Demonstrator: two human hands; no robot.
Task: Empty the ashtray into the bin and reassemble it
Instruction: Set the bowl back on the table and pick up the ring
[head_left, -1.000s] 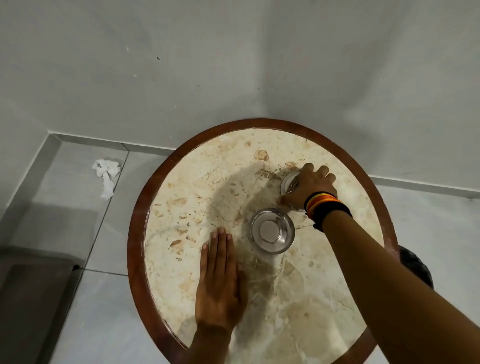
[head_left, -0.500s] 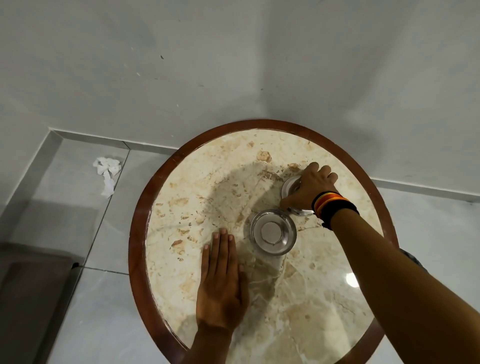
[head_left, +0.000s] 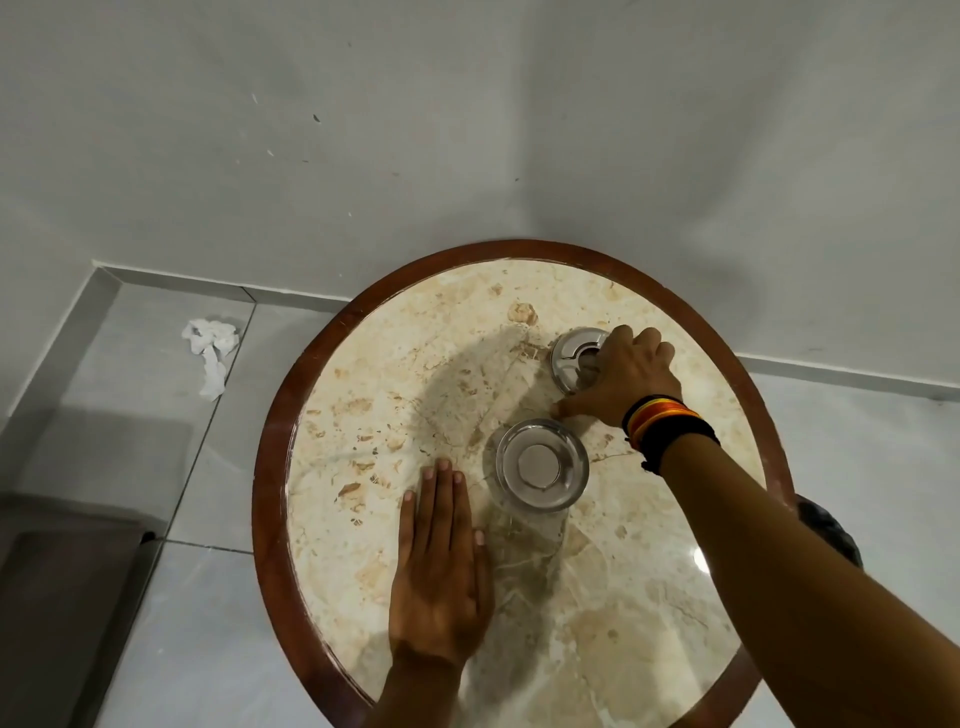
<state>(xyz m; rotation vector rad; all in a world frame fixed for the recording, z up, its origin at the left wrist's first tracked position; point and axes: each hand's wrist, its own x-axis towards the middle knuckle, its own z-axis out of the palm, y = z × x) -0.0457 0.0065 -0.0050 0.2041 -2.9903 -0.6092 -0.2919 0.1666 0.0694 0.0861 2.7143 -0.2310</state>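
Note:
A glass ashtray bowl stands near the middle of the round marble table, and it looks empty. Behind it lies the metal ashtray lid, a silver ring with a slotted centre. My right hand rests over the lid's right side, fingers curled around it and thumb on the table below it. My left hand lies flat on the table, fingers together, just left of the bowl and not touching it.
The table has a dark wooden rim and stands against a grey wall. A crumpled white tissue lies on the tiled floor at the left. A dark round object shows under my right forearm, beyond the table's right edge.
My right hand has shifted slightly right on the lid, so more of the lid's left side shows. The bowl and my left hand have stayed in place.

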